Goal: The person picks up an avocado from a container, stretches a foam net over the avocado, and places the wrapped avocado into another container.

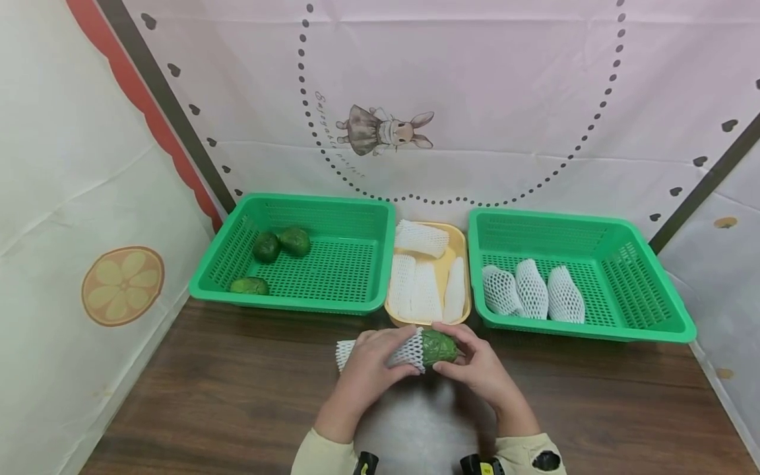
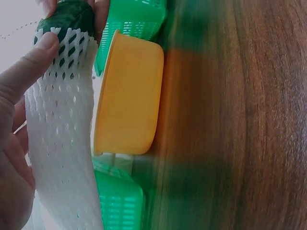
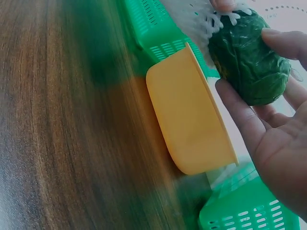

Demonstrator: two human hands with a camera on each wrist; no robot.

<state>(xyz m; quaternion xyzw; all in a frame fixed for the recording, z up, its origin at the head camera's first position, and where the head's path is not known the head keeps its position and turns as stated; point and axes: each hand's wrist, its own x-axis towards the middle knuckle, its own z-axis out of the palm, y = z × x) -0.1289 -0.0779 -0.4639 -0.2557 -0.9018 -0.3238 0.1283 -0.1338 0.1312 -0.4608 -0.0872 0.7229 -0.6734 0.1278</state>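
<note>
Above the table's near middle, a wrinkled, shiny dark green fruit, seemingly an avocado point(image 1: 439, 348), sits partly inside a white foam net sleeve point(image 1: 411, 351). My left hand point(image 1: 371, 361) grips the sleeve around its open end; in the left wrist view the thumb lies on the mesh where it covers the avocado point(image 2: 72, 18). The sleeve's other end hangs loose and flat. My right hand point(image 1: 483, 371) holds the bare end of the avocado between thumb and fingers. In the right wrist view, the net's edge point(image 3: 211, 28) reaches only part way over the avocado point(image 3: 252, 57).
A green basket point(image 1: 291, 307) at back left holds 3 dark green fruits point(image 1: 295, 241). Between the baskets stands a yellow tray point(image 1: 457, 241) with several flat foam sleeves point(image 1: 424, 290). The right green basket point(image 1: 641, 330) holds 3 net-covered fruits point(image 1: 531, 290). A printed cloth hangs behind.
</note>
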